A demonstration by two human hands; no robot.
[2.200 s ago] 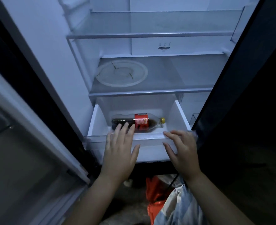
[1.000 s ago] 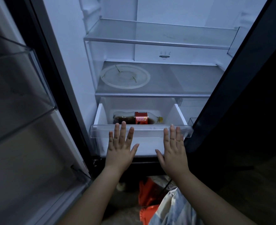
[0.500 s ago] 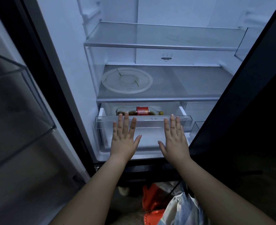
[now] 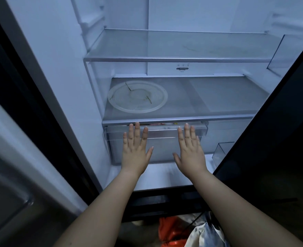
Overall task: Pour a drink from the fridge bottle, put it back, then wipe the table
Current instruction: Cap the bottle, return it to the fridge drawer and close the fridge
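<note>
Glimpses of the bottle are all that show: a thin red sliver in the narrow gap between the drawer's top rim and the shelf edge above it. It lies inside the clear drawer, which sits almost fully in under that shelf, low in the fridge.

Both palms press flat on the drawer front. The left hand is at the drawer's 9 o'clock side and the right hand at its 3 o'clock side, well apart. Fingers on each are straight and point up, tips reaching the rim, thumbs spread inward. Neither hand grasps anything.

At 12 o'clock from the drawer lies the grey lower shelf, with a round clear plate resting at 11 o'clock. Higher up at 12 o'clock is a glass upper shelf. A small clear bin stands at 3 o'clock from the drawer, beside the dark right door. The left door hangs open at 9 o'clock. At 6 o'clock, on the floor between the forearms, lie a red bag and a pale cloth, touching.
</note>
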